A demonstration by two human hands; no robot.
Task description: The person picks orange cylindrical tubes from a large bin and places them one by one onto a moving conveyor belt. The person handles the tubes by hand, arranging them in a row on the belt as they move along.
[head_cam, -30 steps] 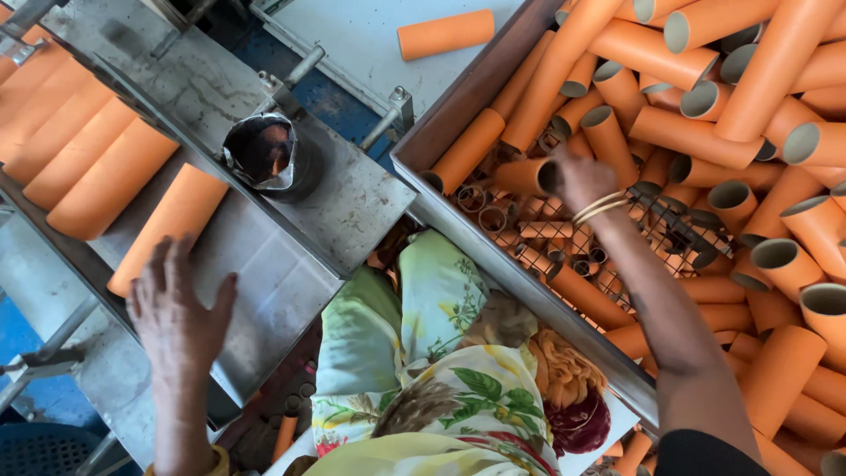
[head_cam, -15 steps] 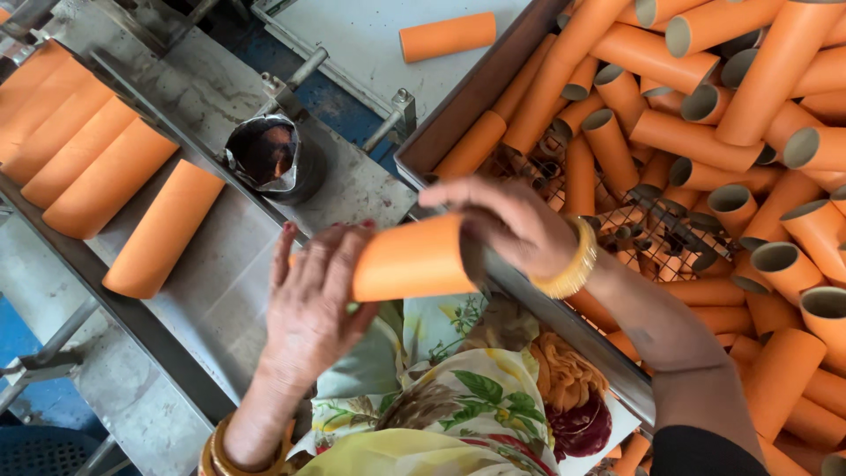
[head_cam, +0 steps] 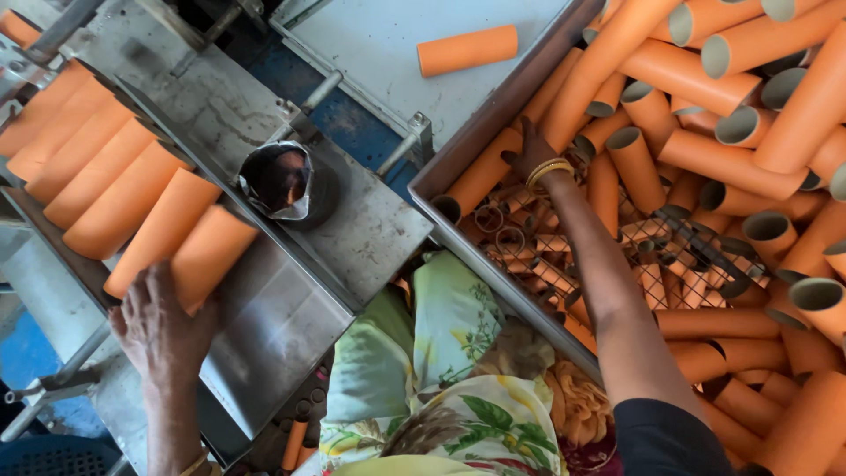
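The left hand (head_cam: 159, 330) is resting flat, fingers spread, on the near end of an orange tube (head_cam: 211, 256), the last one in a row of tubes (head_cam: 97, 176) lying side by side on the sloping metal worktop (head_cam: 282, 326); its grip is open and pressing, not closing around the tube. The right hand (head_cam: 533, 159) is reaching into the metal bin (head_cam: 458, 167) full of loose tubes and is curling over the end of one tube (head_cam: 489, 172) by the bin wall; whether its grip is fully closed I cannot tell. Judging by this, the loading step is under way: one tube is being seated while another is being picked. The next move seems to call for lifting that tube clear of the pile and the bin wall.
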